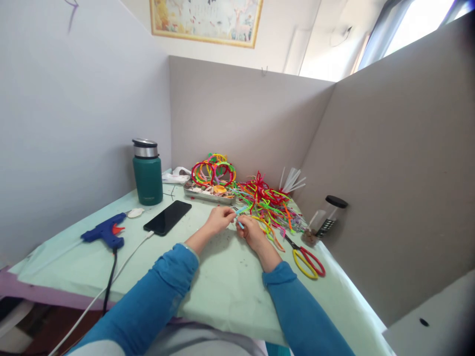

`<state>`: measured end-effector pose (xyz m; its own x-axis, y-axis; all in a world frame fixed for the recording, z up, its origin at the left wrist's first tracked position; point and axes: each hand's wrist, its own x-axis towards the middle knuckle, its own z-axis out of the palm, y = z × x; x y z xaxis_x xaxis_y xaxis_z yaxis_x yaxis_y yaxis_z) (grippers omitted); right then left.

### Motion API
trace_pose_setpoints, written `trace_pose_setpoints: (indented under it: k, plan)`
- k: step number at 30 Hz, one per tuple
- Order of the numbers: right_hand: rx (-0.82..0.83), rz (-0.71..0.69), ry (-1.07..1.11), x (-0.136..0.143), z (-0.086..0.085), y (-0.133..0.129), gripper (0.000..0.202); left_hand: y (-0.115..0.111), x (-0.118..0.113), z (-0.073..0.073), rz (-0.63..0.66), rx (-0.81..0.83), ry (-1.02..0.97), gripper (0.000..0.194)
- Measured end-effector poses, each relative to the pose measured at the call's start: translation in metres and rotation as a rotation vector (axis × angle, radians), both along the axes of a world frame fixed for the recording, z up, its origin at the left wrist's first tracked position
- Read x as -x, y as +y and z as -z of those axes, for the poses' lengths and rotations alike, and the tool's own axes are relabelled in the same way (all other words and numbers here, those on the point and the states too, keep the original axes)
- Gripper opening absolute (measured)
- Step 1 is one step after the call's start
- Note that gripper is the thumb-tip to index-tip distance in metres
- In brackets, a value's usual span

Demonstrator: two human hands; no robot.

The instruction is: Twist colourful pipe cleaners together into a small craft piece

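Note:
Both my hands are close together over the middle of the table, working on a light blue pipe cleaner (pixel 242 210). My left hand (pixel 220 219) pinches it from the left, fingertips pressed together. From the right, my right hand (pixel 251 231) has its fingers curled round the blue piece, whose short end shows between the fingers. Just beyond my hands spreads a tangled heap of pipe cleaners (pixel 261 195) in red, green, yellow and orange. Scissors (pixel 306 258) with one yellow and one red handle lie right of my right hand.
A blue glue gun (pixel 106 231), a black phone (pixel 167 217) on a white cable and a green bottle (pixel 147 178) stand or lie on the left. Behind are a metal tray (pixel 210 198) with pipe-cleaner rings and white glue sticks (pixel 293 180). A clear jar (pixel 328 217) is at right.

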<state>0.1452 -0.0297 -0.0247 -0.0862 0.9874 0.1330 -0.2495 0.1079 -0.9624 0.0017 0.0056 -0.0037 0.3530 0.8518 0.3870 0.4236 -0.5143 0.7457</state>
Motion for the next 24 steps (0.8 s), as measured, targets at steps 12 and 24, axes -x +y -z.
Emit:
trace_pose_setpoints:
  k: [12,24]
  plan:
    - [-0.025,-0.021,-0.054,-0.0004,0.0074,0.0053,0.024,0.0,0.0005,-0.0009,0.007,-0.002,-0.001,0.028]
    - [0.0,0.018,-0.071,0.0016,0.003,0.0017,0.014,-0.0008,0.0002,-0.0008,0.021,0.005,0.006,0.028]
